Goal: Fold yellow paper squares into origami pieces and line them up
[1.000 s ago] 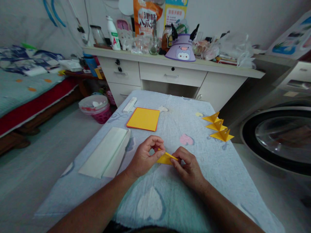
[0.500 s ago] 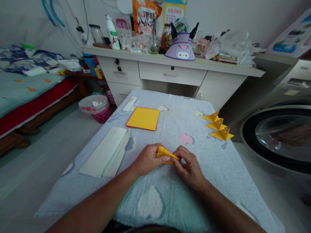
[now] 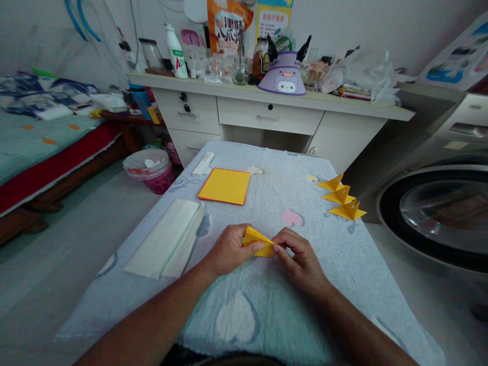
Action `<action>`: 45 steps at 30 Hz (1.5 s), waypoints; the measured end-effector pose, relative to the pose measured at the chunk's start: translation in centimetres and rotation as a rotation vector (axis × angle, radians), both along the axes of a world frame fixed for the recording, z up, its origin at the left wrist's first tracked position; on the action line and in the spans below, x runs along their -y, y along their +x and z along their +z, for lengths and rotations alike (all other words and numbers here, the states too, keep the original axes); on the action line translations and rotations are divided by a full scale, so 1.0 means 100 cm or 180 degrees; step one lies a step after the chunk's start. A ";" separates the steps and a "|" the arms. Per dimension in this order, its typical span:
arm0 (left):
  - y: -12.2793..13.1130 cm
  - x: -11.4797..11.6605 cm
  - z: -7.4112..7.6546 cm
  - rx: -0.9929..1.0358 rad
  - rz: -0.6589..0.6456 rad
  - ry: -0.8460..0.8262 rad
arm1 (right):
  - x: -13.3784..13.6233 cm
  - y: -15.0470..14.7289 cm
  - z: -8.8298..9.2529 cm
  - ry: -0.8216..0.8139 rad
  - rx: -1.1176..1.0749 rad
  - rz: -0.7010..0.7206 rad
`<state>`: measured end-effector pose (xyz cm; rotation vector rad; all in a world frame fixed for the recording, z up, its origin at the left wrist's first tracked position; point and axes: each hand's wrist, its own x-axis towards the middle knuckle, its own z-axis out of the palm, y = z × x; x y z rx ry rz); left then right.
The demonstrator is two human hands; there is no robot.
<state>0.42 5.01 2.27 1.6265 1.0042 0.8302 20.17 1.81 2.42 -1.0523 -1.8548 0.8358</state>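
A folded piece of yellow origami paper (image 3: 263, 246) is held above the near middle of the table. My left hand (image 3: 231, 251) is closed on its left part, the thumb lying across the front face. The thumb and fingertips of my right hand (image 3: 298, 256) pinch the paper's pointed right corner. Beyond my hands lies a stack of square yellow paper (image 3: 224, 186) with red edges showing beneath. Toward the right edge of the table, three folded yellow paper figures (image 3: 347, 209) stand in a row with pointed tips upward.
A pale folded sheet (image 3: 168, 239) lies on the left of the cloth-covered table (image 3: 282, 305), and a small white box (image 3: 203, 164) sits behind it. A cluttered cabinet (image 3: 244, 109) stands at the back. A washing machine (image 3: 450, 152) is at right, a pink bin (image 3: 152, 173) at left.
My right fingers have slid out to the paper's right tip, so more of its front face shows. My left hand and the paper have shifted slightly left.
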 end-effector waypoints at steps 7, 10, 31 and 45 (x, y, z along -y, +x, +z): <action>-0.002 -0.002 0.003 0.0155 0.0050 0.0248 | -0.001 0.003 -0.002 -0.0041 0.0116 -0.0037; -0.003 -0.003 0.006 0.0233 0.0155 0.0474 | -0.001 0.002 -0.003 -0.0041 0.0153 -0.0033; -0.004 -0.002 0.005 0.0111 0.0192 0.0695 | -0.001 -0.006 -0.010 0.0079 0.0242 0.0049; -0.005 -0.002 0.009 0.0047 0.0190 0.0634 | -0.004 -0.004 -0.011 0.0137 0.0293 0.0070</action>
